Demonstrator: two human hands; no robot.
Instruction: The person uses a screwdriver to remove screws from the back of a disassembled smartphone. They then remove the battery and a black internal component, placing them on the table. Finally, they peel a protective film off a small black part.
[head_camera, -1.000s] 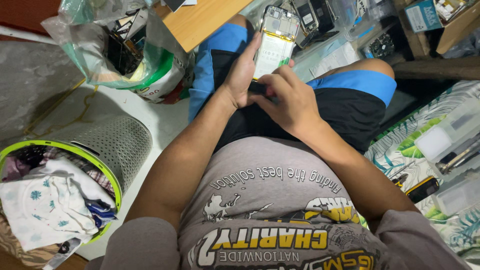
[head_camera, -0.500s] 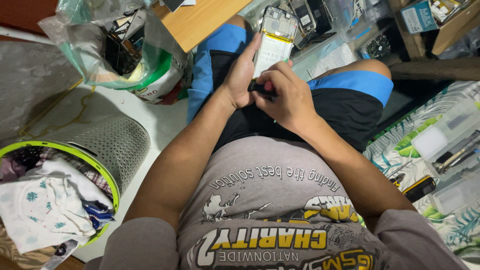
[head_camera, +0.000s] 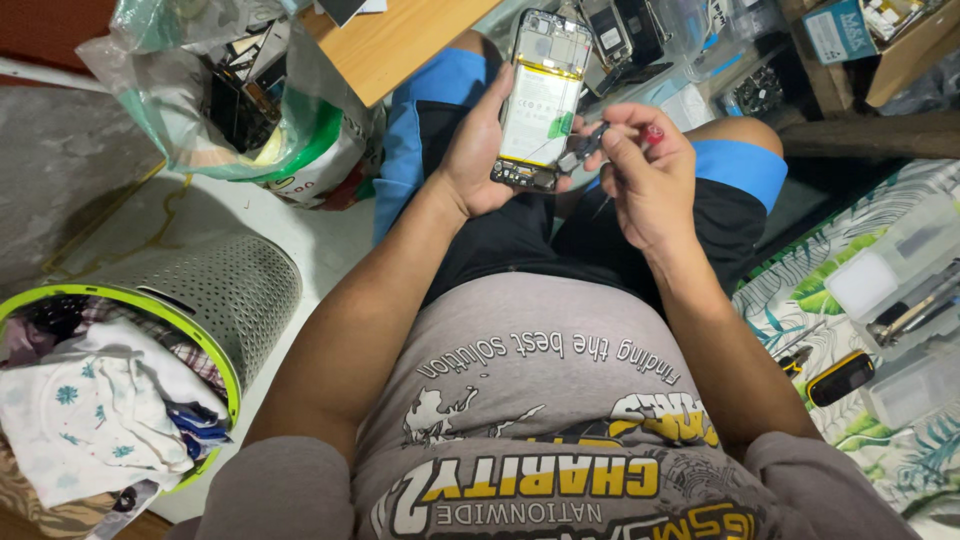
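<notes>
My left hand (head_camera: 478, 150) holds an opened smartphone (head_camera: 537, 100) with its back cover off, showing a white battery and circuit boards. The phone is upright above my lap. My right hand (head_camera: 643, 170) is just right of the phone and grips a small screwdriver with a red end (head_camera: 610, 138), its dark tip pointing at the phone's lower right edge. I sit with black and blue shorts and a grey printed shirt below the hands.
A perforated laundry basket with a green rim (head_camera: 228, 360) full of clothes stands at the left. A plastic bag of parts (head_camera: 240, 100) and a wooden board (head_camera: 400, 40) lie beyond it. Clear plastic boxes (head_camera: 890, 280) and a small black and yellow device (head_camera: 840, 378) rest on a leaf-patterned mat at the right.
My right hand has lifted away from the phone's lower part to its right side, now showing the screwdriver. The phone stays in my left hand.
</notes>
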